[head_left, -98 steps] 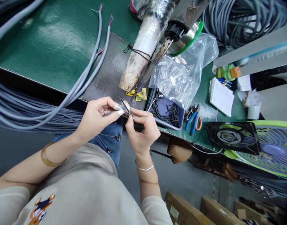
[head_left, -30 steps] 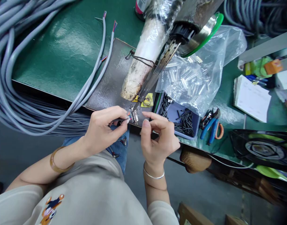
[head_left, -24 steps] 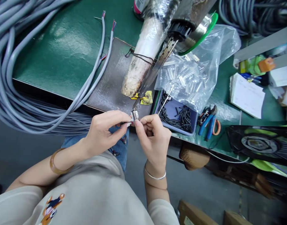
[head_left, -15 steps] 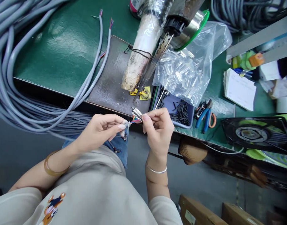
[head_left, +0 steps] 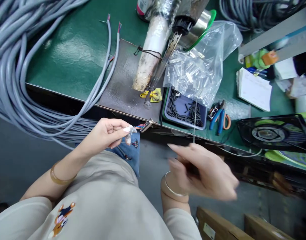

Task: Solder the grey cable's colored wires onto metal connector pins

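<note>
My left hand [head_left: 110, 133] pinches the end of a cable just behind its bared coloured wires [head_left: 141, 126]. These run into a metal multi-pin connector [head_left: 147, 125], tilted at the bench's front edge. My right hand [head_left: 202, 170] is apart from the connector, to its lower right, and smeared by motion with its fingers partly curled. A thin pale strand of solder wire [head_left: 194, 121] runs down to this hand; its grip point is hidden. Below my left hand, another small connector [head_left: 135, 144] lies over my lap.
Thick grey cables [head_left: 10, 66] fill the left side. A soldering tool [head_left: 176, 41] and a wrapped white tube [head_left: 149, 63] hang over a dark mat [head_left: 118, 90]. At right are a purple tray [head_left: 177, 121] of black sleeves, a plastic bag [head_left: 205, 73], pliers [head_left: 220, 120] and a fan [head_left: 270, 136].
My right hand has let go of the connector and moved down and right, the thin strand shifting right with it. The connector has turned in my left hand, which keeps its hold.
</note>
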Available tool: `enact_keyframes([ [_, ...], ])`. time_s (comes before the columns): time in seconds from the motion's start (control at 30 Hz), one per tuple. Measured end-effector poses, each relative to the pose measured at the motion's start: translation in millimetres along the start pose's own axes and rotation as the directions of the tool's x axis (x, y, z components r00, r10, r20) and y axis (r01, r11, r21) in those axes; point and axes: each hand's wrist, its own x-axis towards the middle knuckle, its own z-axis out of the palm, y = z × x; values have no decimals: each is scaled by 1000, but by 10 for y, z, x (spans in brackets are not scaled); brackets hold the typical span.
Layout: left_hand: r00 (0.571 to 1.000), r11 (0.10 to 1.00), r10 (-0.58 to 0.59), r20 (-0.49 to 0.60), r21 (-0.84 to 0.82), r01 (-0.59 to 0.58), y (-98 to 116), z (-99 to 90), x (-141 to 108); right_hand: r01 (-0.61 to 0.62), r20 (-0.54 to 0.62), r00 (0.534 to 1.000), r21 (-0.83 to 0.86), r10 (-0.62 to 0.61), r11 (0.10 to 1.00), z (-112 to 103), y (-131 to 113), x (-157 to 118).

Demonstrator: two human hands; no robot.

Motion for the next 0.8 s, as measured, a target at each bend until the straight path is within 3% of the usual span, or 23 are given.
enact_keyframes([
  [0.07,1000,1000,19,4,2,-19,1,6,-15,102,-8,995,-55,-103,993,128,-39,138],
  [0.17,997,997,69,22,23,-70,-11,21,-38,273,69,962,-138,-265,952,307,-67,292],
  [0.3,972,954,233,0,194,-229,-77,32,-54,365,143,928,-152,-345,918,376,-65,332],
  [0.37,931,873,364,-5,349,-340,-126,26,-52,276,72,960,-90,-270,957,346,-47,321],
  [0.43,873,768,487,8,472,-433,-175,14,-48,79,-87,993,-12,-80,997,299,-21,307],
  [0.53,783,648,622,20,549,-529,-235,0,-41,-181,-227,954,88,197,980,255,19,301],
  [0.6,737,591,675,23,581,-560,-262,-2,-32,-233,-147,957,126,250,964,269,40,311],
  [0.7,689,523,723,44,616,-589,-281,2,-11,-240,56,971,175,233,955,335,67,333],
  [0.8,680,512,732,34,632,-582,-271,6,5,-270,180,956,242,231,932,381,101,339],
])
